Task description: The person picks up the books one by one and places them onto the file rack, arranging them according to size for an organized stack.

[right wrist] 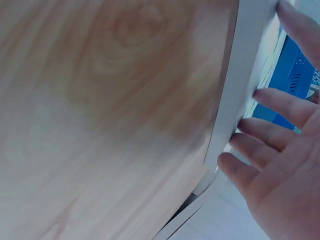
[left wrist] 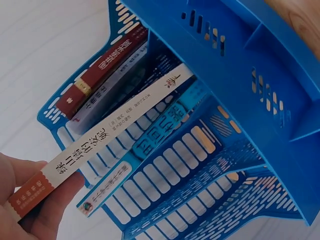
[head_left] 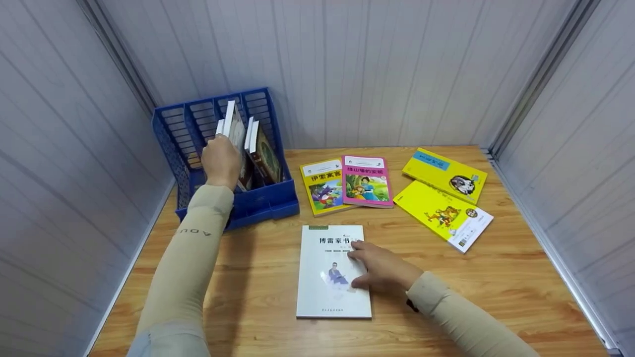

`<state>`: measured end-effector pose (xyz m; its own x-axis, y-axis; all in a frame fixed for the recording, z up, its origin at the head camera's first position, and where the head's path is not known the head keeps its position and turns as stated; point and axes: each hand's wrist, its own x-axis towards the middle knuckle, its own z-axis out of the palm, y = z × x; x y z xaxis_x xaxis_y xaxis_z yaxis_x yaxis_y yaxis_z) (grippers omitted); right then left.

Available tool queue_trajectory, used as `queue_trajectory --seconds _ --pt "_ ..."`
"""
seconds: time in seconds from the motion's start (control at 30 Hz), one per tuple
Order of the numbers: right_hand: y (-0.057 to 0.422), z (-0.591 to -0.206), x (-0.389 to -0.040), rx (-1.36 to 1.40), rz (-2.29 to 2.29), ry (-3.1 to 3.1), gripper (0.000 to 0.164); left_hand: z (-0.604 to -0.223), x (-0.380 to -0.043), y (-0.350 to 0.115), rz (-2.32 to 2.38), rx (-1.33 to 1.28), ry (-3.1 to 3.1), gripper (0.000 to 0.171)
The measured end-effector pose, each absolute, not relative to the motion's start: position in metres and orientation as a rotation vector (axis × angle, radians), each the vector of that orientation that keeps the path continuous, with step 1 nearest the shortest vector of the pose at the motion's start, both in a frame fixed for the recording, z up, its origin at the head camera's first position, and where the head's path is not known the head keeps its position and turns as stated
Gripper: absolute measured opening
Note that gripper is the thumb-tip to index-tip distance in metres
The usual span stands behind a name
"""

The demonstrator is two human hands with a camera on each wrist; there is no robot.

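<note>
My left hand [head_left: 221, 161] is at the blue file rack [head_left: 263, 204]. In the left wrist view, it pinches the outer end of a white-spined book [left wrist: 107, 135] between thumb and fingers. That book leans inside a compartment beside a thinner blue-spined book [left wrist: 160, 131]. In the neighbouring compartment stand a dark red book [left wrist: 102, 72] and a pale-spined book [left wrist: 107, 90]. My right hand [head_left: 384, 267] rests its fingertips on the right side of a white book [head_left: 317, 287] lying flat on the table. Its fingers look fairly straight in the right wrist view.
A yellow-bordered book [head_left: 322, 191] and a pink-bordered book [head_left: 367, 183] lie overlapping beside the rack. Two yellow books [head_left: 441, 173] lie at the right. Panel walls [head_left: 377, 74] close off the wooden table [head_left: 258, 307] at the back and sides.
</note>
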<state>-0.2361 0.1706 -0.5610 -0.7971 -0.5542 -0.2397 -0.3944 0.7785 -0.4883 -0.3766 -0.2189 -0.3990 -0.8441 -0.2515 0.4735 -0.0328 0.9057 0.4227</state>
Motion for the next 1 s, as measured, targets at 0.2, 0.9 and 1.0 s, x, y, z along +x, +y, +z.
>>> queue_trajectory --seconds 0.2,0.9,1.0 --pt "0.162 -0.563 -0.239 -0.513 -0.718 2.719 0.065 -0.396 -0.379 -0.218 -0.543 0.21 -2.555 0.032" --pt "0.139 -0.568 -0.24 -0.142 -0.779 2.709 0.06 -0.388 -0.391 -0.214 -0.514 0.326 -2.631 0.033" --pt "0.133 -0.565 -0.239 -0.119 -0.773 2.694 0.079 -0.394 -0.395 -0.212 -0.515 0.346 -2.636 0.036"
